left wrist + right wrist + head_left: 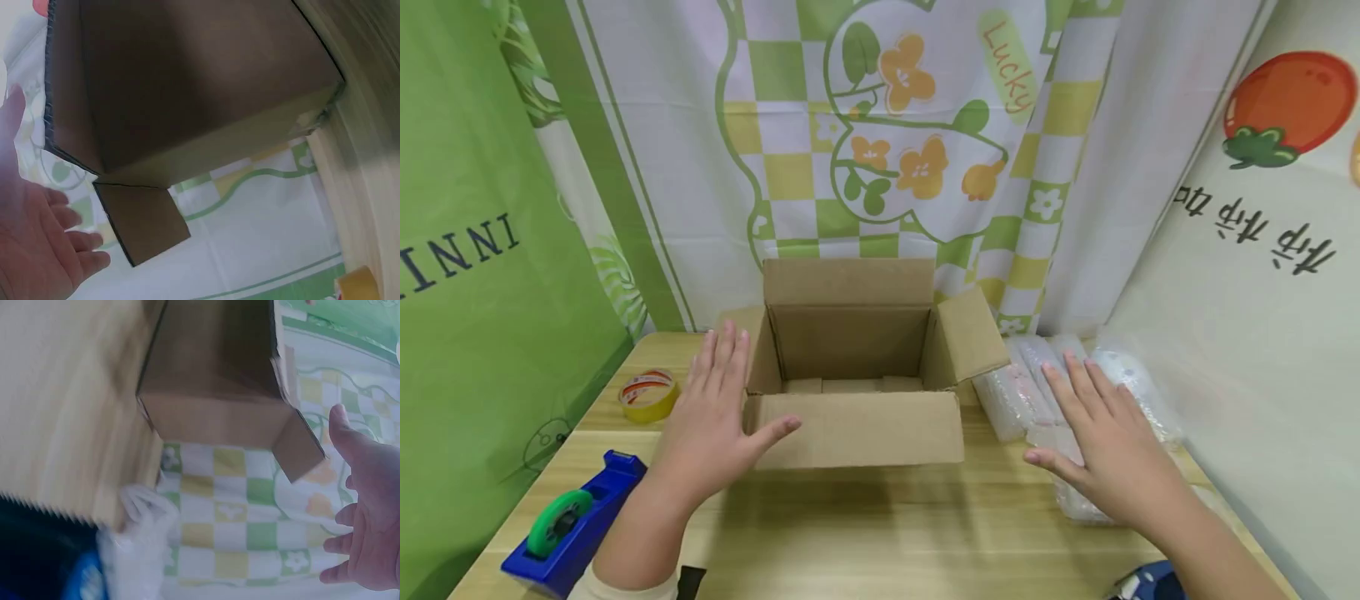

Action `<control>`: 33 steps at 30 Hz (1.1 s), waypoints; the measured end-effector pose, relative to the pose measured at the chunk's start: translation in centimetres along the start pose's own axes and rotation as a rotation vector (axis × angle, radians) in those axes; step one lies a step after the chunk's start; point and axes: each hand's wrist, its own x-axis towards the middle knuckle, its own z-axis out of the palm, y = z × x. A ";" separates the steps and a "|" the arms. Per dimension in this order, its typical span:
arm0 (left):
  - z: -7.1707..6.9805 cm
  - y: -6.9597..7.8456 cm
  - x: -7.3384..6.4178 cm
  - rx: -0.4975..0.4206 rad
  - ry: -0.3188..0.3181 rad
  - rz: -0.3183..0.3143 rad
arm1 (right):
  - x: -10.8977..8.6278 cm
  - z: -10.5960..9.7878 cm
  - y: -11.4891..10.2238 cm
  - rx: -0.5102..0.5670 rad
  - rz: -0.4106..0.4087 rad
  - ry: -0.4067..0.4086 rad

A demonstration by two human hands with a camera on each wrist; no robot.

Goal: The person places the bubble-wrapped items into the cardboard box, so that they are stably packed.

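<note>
An open cardboard box stands at the middle of the wooden table, its flaps folded outward. My left hand, palm down with fingers spread, hovers at the box's left front corner and overlaps its left flap. In the left wrist view that hand is beside a small flap and holds nothing. My right hand is held out flat over bubble-wrapped packages to the right of the box. The right wrist view shows its fingers relaxed and empty, near another flap.
On the left lie a roll of yellow tape and a blue tape dispenser with a green wheel. A dark blue object sits at the front right edge. Printed curtains hang behind the table and at both sides.
</note>
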 end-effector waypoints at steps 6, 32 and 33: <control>1.0 -1.2 0.5 0.004 -0.114 -0.036 | 0.0 -1.8 2.1 0.075 0.029 0.007; 3.2 -1.6 0.4 -0.189 -0.082 -0.168 | -3.5 3.9 13.0 0.154 0.192 -0.638; 3.2 -1.7 0.4 -0.192 -0.084 -0.167 | -3.5 4.2 13.2 0.145 0.189 -0.633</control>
